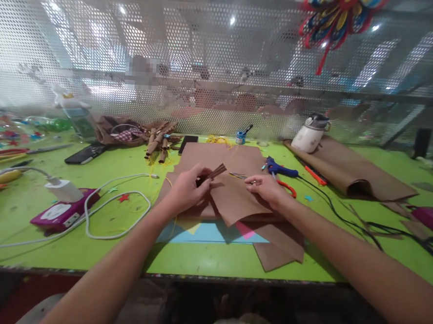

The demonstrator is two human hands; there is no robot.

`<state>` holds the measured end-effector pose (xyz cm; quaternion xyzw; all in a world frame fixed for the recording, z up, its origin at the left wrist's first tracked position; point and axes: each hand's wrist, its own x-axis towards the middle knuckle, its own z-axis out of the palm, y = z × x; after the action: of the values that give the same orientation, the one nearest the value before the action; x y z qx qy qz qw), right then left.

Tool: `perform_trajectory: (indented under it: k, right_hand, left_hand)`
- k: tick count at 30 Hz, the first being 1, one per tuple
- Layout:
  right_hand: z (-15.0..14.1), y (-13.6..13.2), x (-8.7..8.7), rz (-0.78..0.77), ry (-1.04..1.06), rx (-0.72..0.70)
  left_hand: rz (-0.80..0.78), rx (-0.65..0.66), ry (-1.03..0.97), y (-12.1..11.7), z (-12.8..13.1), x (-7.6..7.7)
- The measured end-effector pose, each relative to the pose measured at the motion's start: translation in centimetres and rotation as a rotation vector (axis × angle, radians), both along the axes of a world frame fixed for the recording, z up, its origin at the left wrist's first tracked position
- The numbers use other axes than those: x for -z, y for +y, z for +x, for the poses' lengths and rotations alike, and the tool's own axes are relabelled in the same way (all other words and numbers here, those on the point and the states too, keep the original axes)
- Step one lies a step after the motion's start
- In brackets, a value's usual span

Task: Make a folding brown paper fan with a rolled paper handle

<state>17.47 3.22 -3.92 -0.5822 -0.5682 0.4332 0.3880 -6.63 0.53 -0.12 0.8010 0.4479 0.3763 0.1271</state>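
Note:
My left hand point(193, 187) is closed on a narrow folded strip of brown paper point(218, 171), its layered end sticking out past the fingertips. Across from it, my right hand point(264, 188) curls its fingers over a pair of scissors. The scissors' blades point(237, 175) point left and the orange-red handle point(287, 189) shows beyond the hand; the middle is hidden. Beneath both hands lie large brown paper sheets point(232, 204), one with a raised corner. Light blue paper point(205, 233) shows under their near edge.
A blue glue gun point(282, 168) with a black cord lies right of the sheets. Rolled brown paper point(355, 170) and a bottle point(309, 132) stand behind it. Left are rolled paper tubes point(161, 141), a phone point(87, 153), a purple power strip point(65, 211) and a looping white cable point(150, 202).

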Motion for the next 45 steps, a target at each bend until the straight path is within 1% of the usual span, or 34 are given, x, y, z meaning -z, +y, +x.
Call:
perform_trajectory:
  k: [2,4,7,8,10,12,13,15,18,21,23,25,26,28,29,30,31,33,34,35,37,41,45]
  right_hand:
    - [-0.2,-0.6,0.1,0.036,0.016,-0.01]
    - [-0.7,-1.7,0.0,0.064,0.029,-0.056]
    - [-1.6,-2.8,-0.6,0.108,0.052,-0.17]
    - [-1.8,-2.8,-0.9,0.149,0.056,-0.181]
    - [-2.0,-2.3,-1.3,0.263,0.045,-0.126]
    - [-1.7,-1.3,-1.4,0.358,0.014,-0.01]
    - [-1.4,-0.8,-1.3,0.381,-0.004,0.038]
    - [-0.4,-0.2,-0.9,0.387,-0.041,0.084]
    - [1.0,-0.2,0.0,0.358,-0.147,0.085]
    - [2.0,-0.8,0.4,0.332,-0.3,0.039]
    - [2.3,-1.3,0.1,0.334,-0.403,0.015]
    - [2.5,-1.8,-0.6,0.346,-0.486,0.016]
    - [2.6,-2.2,-1.0,0.37,-0.546,0.025]
    - [2.6,-3.4,-2.0,0.475,-0.688,0.019]
    - [2.6,-4.2,-2.5,0.549,-0.751,-0.021]
    - [2.5,-5.1,-2.9,0.621,-0.786,-0.098]
    - [2.4,-6.0,-3.3,0.675,-0.779,-0.214]
    - [1.9,-7.5,-3.7,0.709,-0.729,-0.466]
    - [1.6,-8.1,-3.6,0.711,-0.71,-0.552]
    - [1.2,-8.4,-3.4,0.713,-0.701,-0.602]
    - [0.7,-8.4,-2.6,0.732,-0.685,-0.619]
    - [0.0,-7.5,-1.3,0.805,-0.625,-0.572]
    - [-0.5,-7.0,-1.3,0.819,-0.607,-0.574]
  left_hand:
    - [-0.042,0.065,-0.019,-0.4,0.1,-0.3]
    - [-0.075,0.107,-0.071,-0.9,0.2,-0.6]
    - [-0.069,0.114,-0.185,-1.5,0.2,-1.3]
    - [-0.059,0.112,-0.213,-1.6,0.2,-1.5]
    - [-0.041,0.123,-0.226,-1.8,0.2,-1.9]
    - [-0.029,0.15,-0.179,-1.9,0.3,-1.9]
    - [-0.029,0.162,-0.139,-1.9,0.3,-1.9]
    - [-0.053,0.165,-0.04,-1.7,0.3,-1.6]
    - [-0.121,0.161,0.115,-1.2,0.4,-0.9]
    - [-0.195,0.219,0.237,-0.9,0.6,-0.3]
    - [-0.23,0.248,0.279,-0.9,0.7,-0.1]
    - [-0.251,0.253,0.305,-0.9,0.7,-0.2]
    - [-0.26,0.252,0.317,-1.0,0.7,-0.2]
    - [-0.276,0.253,0.343,-1.0,0.6,-0.4]
    - [-0.28,0.255,0.355,-1.0,0.6,-0.5]
    - [-0.281,0.258,0.366,-1.0,0.6,-0.5]
    - [-0.278,0.263,0.375,-1.0,0.6,-0.5]
    - [-0.271,0.274,0.393,-0.9,0.7,-0.5]
    - [-0.262,0.278,0.4,-0.9,0.8,-0.5]
    - [-0.252,0.282,0.409,-0.9,0.8,-0.4]
    - [-0.23,0.287,0.434,-0.8,0.9,-0.3]
    - [-0.201,0.293,0.493,-0.9,0.8,-0.1]
    - [-0.174,0.282,0.519,-0.9,0.4,0.0]
